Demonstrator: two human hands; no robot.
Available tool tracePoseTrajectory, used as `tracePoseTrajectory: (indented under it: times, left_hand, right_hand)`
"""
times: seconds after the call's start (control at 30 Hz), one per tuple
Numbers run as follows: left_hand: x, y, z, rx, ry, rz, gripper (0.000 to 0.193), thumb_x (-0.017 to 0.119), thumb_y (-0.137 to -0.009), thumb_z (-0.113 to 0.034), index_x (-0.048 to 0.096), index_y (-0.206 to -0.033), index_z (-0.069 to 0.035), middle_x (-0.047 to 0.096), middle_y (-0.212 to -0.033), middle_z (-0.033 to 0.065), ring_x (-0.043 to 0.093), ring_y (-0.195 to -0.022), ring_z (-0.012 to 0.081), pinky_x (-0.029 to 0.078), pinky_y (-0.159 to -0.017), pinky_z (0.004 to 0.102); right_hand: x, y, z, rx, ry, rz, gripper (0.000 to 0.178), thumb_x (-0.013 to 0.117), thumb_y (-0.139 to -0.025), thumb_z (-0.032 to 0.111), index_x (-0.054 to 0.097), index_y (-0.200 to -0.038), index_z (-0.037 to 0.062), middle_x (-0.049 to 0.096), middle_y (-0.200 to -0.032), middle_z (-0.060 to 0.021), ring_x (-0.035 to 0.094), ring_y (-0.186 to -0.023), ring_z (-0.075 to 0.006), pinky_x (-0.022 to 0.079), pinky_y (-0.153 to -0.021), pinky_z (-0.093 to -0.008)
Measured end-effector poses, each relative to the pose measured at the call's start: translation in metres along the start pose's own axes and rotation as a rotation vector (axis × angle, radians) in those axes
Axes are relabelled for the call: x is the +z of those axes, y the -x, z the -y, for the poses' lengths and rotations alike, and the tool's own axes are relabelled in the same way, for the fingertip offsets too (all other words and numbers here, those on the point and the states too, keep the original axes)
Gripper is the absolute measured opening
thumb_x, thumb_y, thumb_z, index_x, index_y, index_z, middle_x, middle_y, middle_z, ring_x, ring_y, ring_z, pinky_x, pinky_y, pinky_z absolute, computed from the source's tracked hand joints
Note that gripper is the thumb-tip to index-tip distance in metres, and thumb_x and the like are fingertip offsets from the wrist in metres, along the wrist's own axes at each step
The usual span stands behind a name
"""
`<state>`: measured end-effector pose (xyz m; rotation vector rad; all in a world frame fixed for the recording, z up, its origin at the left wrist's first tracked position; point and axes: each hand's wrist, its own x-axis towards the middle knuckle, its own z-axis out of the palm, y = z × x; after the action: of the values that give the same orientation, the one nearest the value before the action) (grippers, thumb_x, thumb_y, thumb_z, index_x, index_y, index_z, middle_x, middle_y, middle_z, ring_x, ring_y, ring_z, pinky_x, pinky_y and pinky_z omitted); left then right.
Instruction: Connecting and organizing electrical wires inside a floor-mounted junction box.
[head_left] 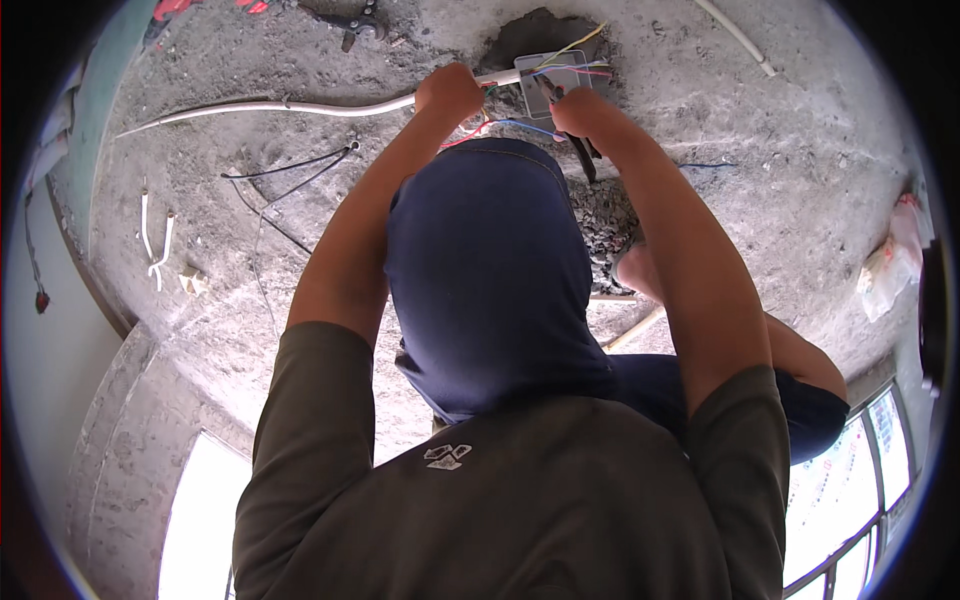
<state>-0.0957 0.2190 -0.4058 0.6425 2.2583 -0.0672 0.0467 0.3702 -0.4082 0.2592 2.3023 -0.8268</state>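
My left hand [450, 92] is wrapped around the white pipe [350, 109] beside the grey box [533, 102], my right hand [582, 113] clasps pliers [584, 157] near its wires [580, 40], seemingly working them, so the next move probably needs a steady pipe.

Both arms stretch forward around a bent knee [490, 270] in dark blue cloth, which rises between them. The left forearm [395, 185] slants up and inward to the left hand [450, 92], its fingers curled into a firm grip, the back of the hand uppermost. The right forearm [655, 190] angles inward from the other side, and the right hand [592, 115] is likewise clenched, most of its fingers hidden. The hands work near each other, apart. Short dark sleeves [310, 410] end above the elbows; the torso [520, 500] fills the lower foreground.
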Motion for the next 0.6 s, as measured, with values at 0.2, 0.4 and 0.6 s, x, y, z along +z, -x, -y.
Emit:
tracePoseTrajectory:
  times: [0.2, 0.4, 0.6]
  left_hand:
    - [-0.006, 0.008, 0.003, 0.009, 0.037, -0.027, 0.023, 0.058, -0.078, -0.021, 0.069, -0.091, -0.005, 0.068, -0.089, 0.0156, 0.065, -0.089, 0.0303, 0.052, -0.077, 0.04]
    - [-0.003, 0.005, 0.004, -0.014, 0.039, -0.013, 0.024, 0.059, -0.079, -0.023, 0.068, -0.093, -0.006, 0.068, -0.09, 0.0146, 0.065, -0.09, 0.0306, 0.052, -0.077, 0.0397]
    - [0.003, 0.003, 0.009, -0.021, 0.055, 0.034, 0.026, 0.059, -0.08, -0.026, 0.068, -0.095, -0.005, 0.067, -0.092, 0.0155, 0.065, -0.091, 0.0308, 0.052, -0.078, 0.0404]
  right_hand:
    - [-0.056, 0.016, 0.041, 0.688, -1.346, 0.113, 0.009, 0.055, -0.077, 0.004, 0.058, -0.085, 0.0023, 0.066, -0.088, -0.0181, 0.062, -0.058, -0.013, 0.037, -0.041, -0.0261]
    - [-0.086, 0.0, 0.044, 0.802, -1.697, 0.202, 0.016, 0.058, -0.072, -0.001, 0.053, -0.087, 0.0025, 0.064, -0.093, -0.0205, 0.055, -0.056, -0.0036, 0.029, -0.041, -0.0173]
    - [-0.1, -0.005, 0.051, 0.751, -1.46, 0.262, 0.02, 0.054, -0.07, -0.004, 0.051, -0.09, -0.004, 0.063, -0.087, -0.0185, 0.055, -0.052, -0.0075, 0.03, -0.038, -0.0187]
